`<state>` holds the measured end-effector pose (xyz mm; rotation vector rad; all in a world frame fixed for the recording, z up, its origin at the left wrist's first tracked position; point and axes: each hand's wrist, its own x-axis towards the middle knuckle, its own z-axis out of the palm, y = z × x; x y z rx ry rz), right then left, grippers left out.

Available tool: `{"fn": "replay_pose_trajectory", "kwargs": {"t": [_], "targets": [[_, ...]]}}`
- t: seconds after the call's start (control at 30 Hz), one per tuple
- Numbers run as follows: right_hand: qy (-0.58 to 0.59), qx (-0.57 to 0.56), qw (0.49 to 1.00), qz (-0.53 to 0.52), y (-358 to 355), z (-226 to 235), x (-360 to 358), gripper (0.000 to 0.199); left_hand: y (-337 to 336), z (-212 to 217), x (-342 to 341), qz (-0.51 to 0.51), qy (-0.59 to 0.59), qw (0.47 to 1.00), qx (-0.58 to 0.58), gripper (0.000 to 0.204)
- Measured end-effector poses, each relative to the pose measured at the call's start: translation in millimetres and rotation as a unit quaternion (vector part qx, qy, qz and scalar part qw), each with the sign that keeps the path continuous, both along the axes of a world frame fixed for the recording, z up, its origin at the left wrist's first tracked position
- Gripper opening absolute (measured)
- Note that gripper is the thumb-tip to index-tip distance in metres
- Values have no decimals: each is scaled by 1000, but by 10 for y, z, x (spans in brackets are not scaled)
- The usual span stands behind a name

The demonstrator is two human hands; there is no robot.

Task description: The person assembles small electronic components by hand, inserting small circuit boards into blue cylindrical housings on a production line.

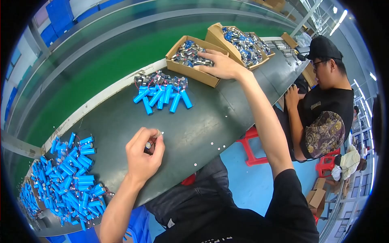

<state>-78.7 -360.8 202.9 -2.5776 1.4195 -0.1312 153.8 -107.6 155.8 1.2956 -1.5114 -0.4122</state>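
My left hand (145,153) is held over the dark table, its fingers curled and thumb pressed in. A tiny white tip shows at the fingertips and a bit of something shiny inside the curl; I cannot make out what it is. My right hand (221,65) stretches out to a cardboard box (188,72) full of small circuit boards (187,52) with metal parts. Its fingers are spread over the boards. Between the hands lies a group of blue cylindrical battery cells (164,96), wired in red to small circuit boards (156,79).
A large heap of blue cells (67,178) covers the table's left end. A second box of boards (243,46) stands beyond the first. A few small white bits (212,143) lie near the front edge. A co-worker in a cap (324,97) sits at right. A green conveyor belt (121,52) runs behind.
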Motion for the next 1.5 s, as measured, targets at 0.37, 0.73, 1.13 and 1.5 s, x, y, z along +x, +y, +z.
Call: {"fn": "replay_pose_trajectory", "kwargs": {"t": [0.37, 0.73, 1.13, 1.5], "targets": [[-34, -36, 998, -37, -173, -71, 26, 98, 24, 33, -3, -1, 6, 999, 38, 8], [66, 12, 994, -87, -290, -30, 171, 121, 23, 12, 5, -11, -1, 999, 39, 8], [22, -26, 997, -76, -297, -60, 118, 122, 6, 26, -52, -11, 10, 999, 37, 8], [-13, 1, 997, -82, -270, -6, 253, 109, 33, 4, 40, -11, 47, 998, 36, 7]]}}
